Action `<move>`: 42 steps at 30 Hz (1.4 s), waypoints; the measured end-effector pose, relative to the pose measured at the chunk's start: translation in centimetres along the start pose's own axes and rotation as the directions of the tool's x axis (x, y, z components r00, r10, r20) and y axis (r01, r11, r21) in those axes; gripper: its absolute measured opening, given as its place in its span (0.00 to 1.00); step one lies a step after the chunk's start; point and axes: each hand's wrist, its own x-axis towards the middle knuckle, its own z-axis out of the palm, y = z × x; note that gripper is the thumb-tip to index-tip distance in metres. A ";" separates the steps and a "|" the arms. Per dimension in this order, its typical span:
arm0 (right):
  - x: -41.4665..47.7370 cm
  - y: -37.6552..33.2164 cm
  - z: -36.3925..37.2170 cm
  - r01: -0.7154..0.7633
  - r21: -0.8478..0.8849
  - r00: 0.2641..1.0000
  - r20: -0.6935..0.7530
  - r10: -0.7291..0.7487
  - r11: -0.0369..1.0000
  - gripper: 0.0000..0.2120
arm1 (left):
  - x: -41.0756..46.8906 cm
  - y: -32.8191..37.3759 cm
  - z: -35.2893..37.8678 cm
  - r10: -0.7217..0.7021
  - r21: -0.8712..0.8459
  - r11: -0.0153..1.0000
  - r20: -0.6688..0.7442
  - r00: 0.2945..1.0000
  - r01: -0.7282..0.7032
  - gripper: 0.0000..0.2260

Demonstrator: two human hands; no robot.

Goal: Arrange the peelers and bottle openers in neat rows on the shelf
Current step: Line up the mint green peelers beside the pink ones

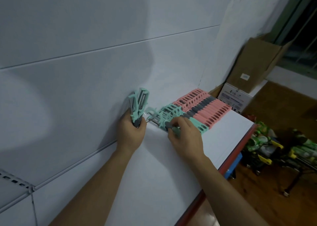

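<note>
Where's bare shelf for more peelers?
Free: shelf strip between pink rows, mint row and red edge; also left of the left hand, which holds a bunch, along the back panel. Crowded: back right, rows packed tight, right hand pinching a peeler there.

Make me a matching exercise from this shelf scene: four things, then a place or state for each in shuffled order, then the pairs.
1 left hand
2 right hand
3 pink peelers
4 cardboard box

A lying in a row at the shelf's far end
B holds a bunch of mint peelers upright
C sits off the shelf, beyond its far end
D pinches one mint peeler

Pairs: 1-B, 2-D, 3-A, 4-C
</note>
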 end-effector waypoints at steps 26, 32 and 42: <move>0.0 0.9 1.7 0.049 -0.129 0.996 0.075 -0.040 0.990 0.07 | 0.7 1.4 -0.5 -0.205 0.342 0.932 0.235 0.950 0.116 0.12; -0.1 0.8 1.8 0.056 -0.161 0.997 0.065 -0.046 0.985 0.07 | 0.3 1.0 -0.5 -0.202 0.137 0.975 0.202 0.958 0.177 0.05; -0.2 0.4 1.5 0.068 -0.142 0.997 0.032 -0.064 0.988 0.07 | -0.6 1.6 0.2 -0.061 -0.328 0.921 0.413 0.909 0.211 0.10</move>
